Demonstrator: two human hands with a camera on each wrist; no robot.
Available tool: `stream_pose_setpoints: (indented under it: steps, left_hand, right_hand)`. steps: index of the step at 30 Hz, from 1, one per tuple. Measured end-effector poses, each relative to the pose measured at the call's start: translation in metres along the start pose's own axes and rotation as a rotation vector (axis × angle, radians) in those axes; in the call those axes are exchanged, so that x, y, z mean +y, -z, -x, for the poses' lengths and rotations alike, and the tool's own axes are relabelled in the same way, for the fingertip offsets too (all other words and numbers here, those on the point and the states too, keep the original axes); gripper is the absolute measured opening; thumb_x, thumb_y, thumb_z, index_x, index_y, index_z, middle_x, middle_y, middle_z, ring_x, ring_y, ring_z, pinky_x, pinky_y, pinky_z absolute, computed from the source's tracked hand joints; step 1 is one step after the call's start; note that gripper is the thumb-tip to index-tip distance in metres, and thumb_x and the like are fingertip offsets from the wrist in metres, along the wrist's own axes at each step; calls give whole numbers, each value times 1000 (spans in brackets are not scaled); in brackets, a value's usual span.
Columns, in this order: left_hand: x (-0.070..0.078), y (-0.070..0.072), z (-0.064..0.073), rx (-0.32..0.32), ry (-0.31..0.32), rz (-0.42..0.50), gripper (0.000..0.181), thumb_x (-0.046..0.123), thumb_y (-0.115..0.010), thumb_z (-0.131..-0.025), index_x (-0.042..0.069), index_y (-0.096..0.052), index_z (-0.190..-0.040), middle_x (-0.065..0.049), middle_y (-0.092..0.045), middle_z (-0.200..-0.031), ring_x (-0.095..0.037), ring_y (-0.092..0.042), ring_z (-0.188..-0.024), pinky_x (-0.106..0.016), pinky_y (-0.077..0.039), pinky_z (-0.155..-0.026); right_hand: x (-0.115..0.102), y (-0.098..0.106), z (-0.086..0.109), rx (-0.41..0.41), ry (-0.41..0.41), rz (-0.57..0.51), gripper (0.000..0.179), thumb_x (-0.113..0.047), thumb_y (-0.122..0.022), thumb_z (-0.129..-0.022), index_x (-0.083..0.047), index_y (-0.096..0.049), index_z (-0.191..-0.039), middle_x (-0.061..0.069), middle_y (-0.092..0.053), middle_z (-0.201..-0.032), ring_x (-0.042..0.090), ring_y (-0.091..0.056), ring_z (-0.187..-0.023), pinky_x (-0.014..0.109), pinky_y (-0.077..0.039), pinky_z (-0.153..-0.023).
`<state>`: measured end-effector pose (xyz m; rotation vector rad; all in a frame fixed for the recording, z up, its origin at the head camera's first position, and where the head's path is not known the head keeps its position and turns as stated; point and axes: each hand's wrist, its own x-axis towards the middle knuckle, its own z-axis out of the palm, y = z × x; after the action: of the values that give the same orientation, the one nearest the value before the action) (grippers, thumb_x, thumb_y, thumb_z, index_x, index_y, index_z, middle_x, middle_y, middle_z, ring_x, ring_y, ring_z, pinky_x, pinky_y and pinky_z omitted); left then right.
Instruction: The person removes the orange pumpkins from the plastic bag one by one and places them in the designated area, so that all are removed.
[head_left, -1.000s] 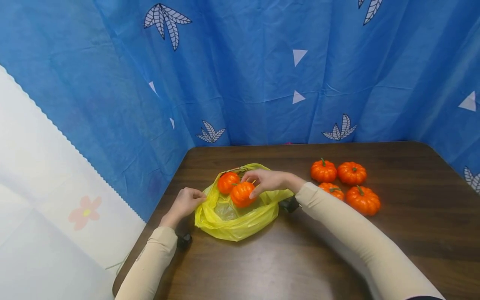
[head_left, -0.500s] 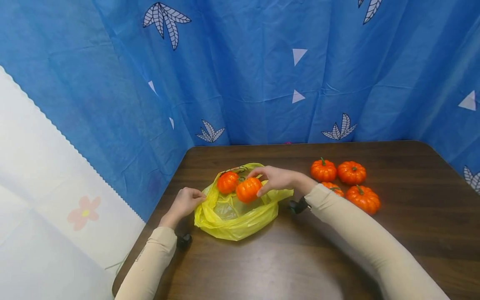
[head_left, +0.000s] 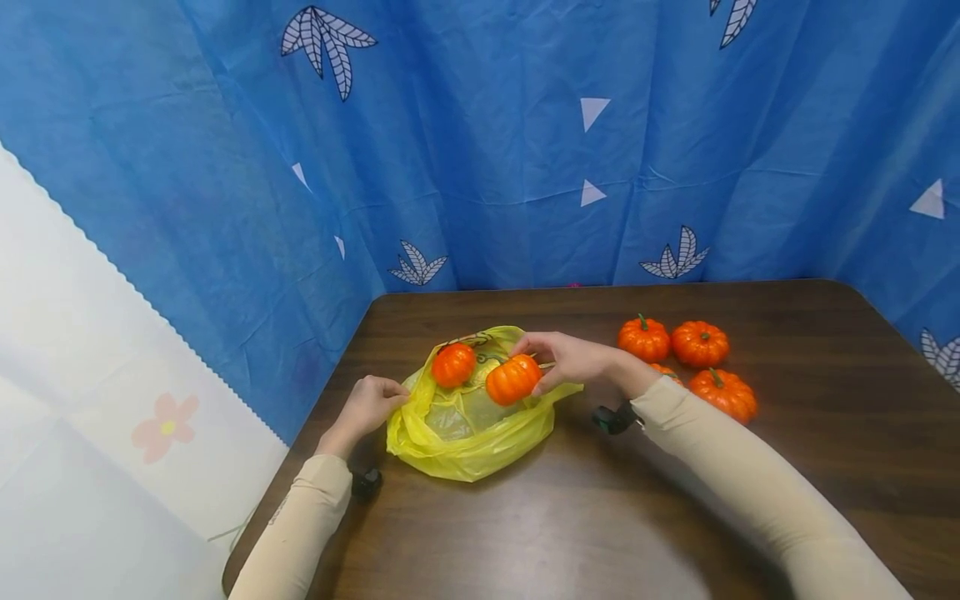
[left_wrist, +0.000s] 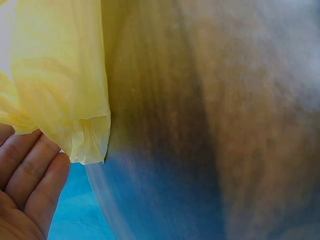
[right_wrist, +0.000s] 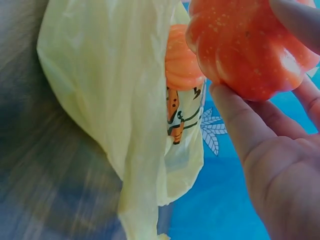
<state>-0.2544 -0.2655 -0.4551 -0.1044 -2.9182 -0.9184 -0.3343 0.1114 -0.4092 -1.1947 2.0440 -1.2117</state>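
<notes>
My right hand (head_left: 564, 360) grips a small orange pumpkin (head_left: 513, 380) above the right side of a yellow plastic bag (head_left: 472, 454). In the right wrist view the thumb and fingers wrap round this pumpkin (right_wrist: 250, 45), which stands clear of the bag's rim. A second pumpkin (head_left: 453, 365) lies inside the bag at its back left. At the bag's left edge my left hand (head_left: 369, 410) pinches the rim between thumb and fingers. The left wrist view shows curled fingers (left_wrist: 30, 170) at the yellow plastic (left_wrist: 60, 75), with the pinch itself out of sight.
Several more orange pumpkins (head_left: 701, 344) stand grouped to the right of the bag, one partly hidden behind my right forearm. The dark wooden table (head_left: 525, 533) ends against a blue curtain (head_left: 510, 150) at the back. A white cloth (head_left: 97, 467) hangs on the left.
My right hand has lifted the pumpkin up and to the right, away from the one at the back of the bag. The left hand has stayed at the rim.
</notes>
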Motion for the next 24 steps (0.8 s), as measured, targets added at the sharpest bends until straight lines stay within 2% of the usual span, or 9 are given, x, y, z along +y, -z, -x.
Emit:
stream_pose_setpoints:
  steps: [3, 9, 14, 21, 24]
  left_hand:
    - [-1, 0, 0, -1, -5, 6, 12, 10, -72, -89, 2, -79, -94, -11, -77, -95, -24, -69, -89, -40, -58, -80]
    - [-2, -1, 0, -1, -5, 4, 12, 10, -72, -89, 3, -79, -94, -11, -77, -95, -24, -69, -89, -41, -59, -81]
    - [-1, 0, 0, 4, -16, -7, 12, 10, -72, -89, 3, -79, -94, -11, -77, -95, -26, -69, -90, -43, -59, -82]
    - [-2, 0, 0, 6, -35, -4, 11, 9, -72, -89, 3, -79, -94, -11, -78, -95, -28, -70, -93, -45, -58, -85]
    - [-2, 0, 0, 9, -28, -5, 11, 9, -72, -89, 3, -79, -94, -11, -78, -95, -28, -70, -93, -44, -58, -85]
  right_hand:
    - [3, 0, 5, 6, 18, -5, 56, -1, -79, -81, -7, -54, -131, 14, -56, -138, 34, -51, -133, 53, -39, -115]
    - [6, 3, 18, 0, 37, -111, 58, 2, -78, -81, -7, -51, -131, 15, -50, -144, 36, -48, -135, 54, -41, -113]
    - [5, 4, 31, -2, 56, -139, 60, 3, -77, -80, -6, -49, -133, 16, -49, -146, 36, -48, -136, 53, -41, -113]
    - [4, 4, 51, 4, 33, -168, 62, 6, -76, -79, -8, -50, -134, 13, -50, -148, 32, -48, -137, 31, -47, -109]
    - [5, 4, 59, 5, 25, -193, 59, 7, -74, -79, -6, -50, -132, 15, -47, -150, 33, -48, -137, 29, -49, -106]
